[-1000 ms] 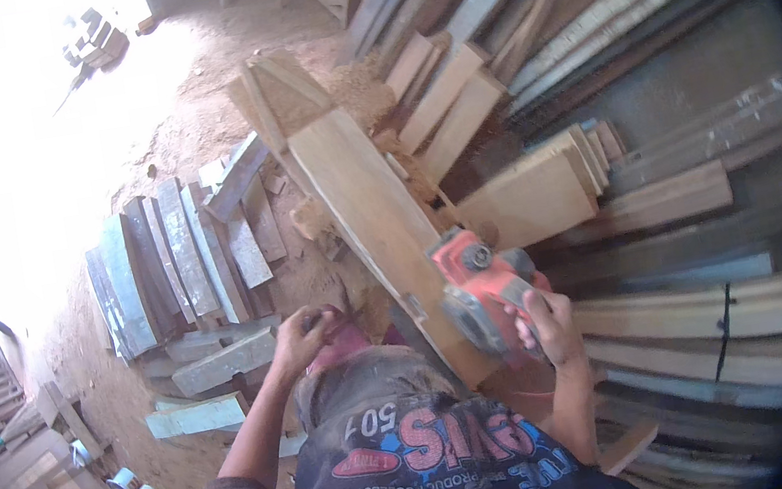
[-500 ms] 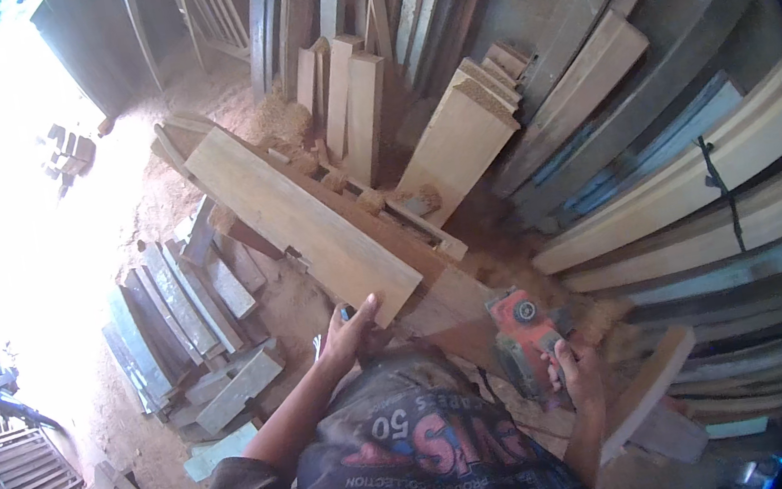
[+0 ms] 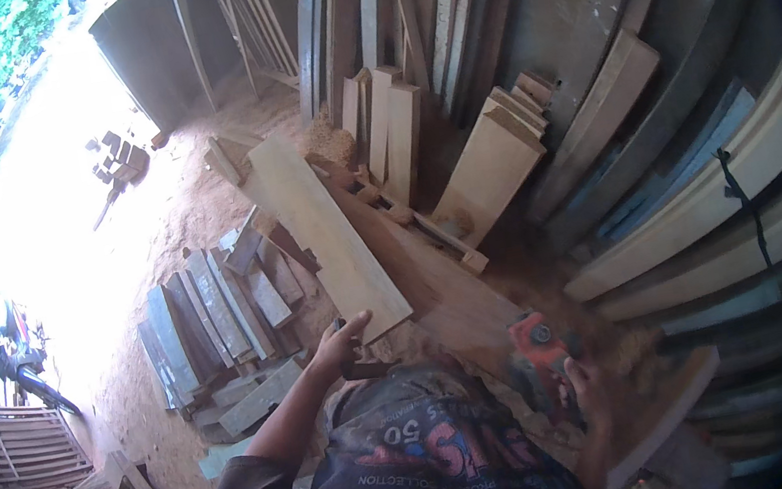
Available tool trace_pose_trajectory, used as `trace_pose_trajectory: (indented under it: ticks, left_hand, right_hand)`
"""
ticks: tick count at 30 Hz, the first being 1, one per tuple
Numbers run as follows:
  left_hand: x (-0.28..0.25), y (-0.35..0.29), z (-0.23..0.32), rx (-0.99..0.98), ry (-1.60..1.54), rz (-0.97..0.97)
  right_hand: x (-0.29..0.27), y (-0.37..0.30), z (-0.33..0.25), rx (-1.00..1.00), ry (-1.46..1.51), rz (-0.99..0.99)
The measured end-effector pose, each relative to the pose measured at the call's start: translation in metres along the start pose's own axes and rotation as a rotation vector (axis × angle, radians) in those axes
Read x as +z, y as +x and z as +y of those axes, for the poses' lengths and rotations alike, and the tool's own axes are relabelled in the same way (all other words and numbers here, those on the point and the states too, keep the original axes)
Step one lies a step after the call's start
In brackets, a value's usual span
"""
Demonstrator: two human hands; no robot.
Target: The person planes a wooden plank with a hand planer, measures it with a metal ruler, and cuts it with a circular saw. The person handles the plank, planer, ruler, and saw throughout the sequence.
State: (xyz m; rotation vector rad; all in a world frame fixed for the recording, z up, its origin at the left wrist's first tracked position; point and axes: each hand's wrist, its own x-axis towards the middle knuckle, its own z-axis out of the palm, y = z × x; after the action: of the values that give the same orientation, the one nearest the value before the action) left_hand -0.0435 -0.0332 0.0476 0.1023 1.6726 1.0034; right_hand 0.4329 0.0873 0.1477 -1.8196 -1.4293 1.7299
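Note:
A long pale board lies slanting across a wooden workbench, its near end close to my body. My left hand grips that near end at its left corner, thumb on top and the other fingers partly hidden. A dark piece shows just below this hand; I cannot make out what it is. To the right, my right hand is closed round the handle of a red electric planer, which is at the bench's near right end, apart from the board. The planer's underside is hidden.
Grey offcuts lie stacked on the dusty floor at left. Upright planks and a thick pale board stack stand beyond the bench. Long beams line the right side. A slatted wooden frame is at far left.
The view has shifted, so the surroundings sit further right and lower. The board's near end has swung left relative to the bench, with my left hand on it. My right hand still holds the planer.

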Motion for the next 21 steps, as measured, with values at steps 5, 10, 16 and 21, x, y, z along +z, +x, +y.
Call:
trace_pose_trajectory:
  ticks: [5, 10, 16, 21]
  left_hand:
    - [-0.048, 0.004, -0.01, -0.002, 0.106, -0.009]
    - [-0.056, -0.003, -0.017, 0.141, 0.05, -0.005]
    - [-0.055, -0.005, -0.012, 0.129, -0.065, -0.106]
    - [-0.066, 0.0, -0.017, 0.122, 0.045, -0.101]
  right_hand:
    - [0.009, 0.008, -0.031, -0.062, -0.623, 0.248]
    - [0.085, 0.042, -0.081, -0.438, -0.393, 0.192]
    - [0.288, 0.123, -0.052, -0.251, -0.209, -0.396]
    - [0.334, 0.117, -0.05, -0.08, 0.177, -0.442]
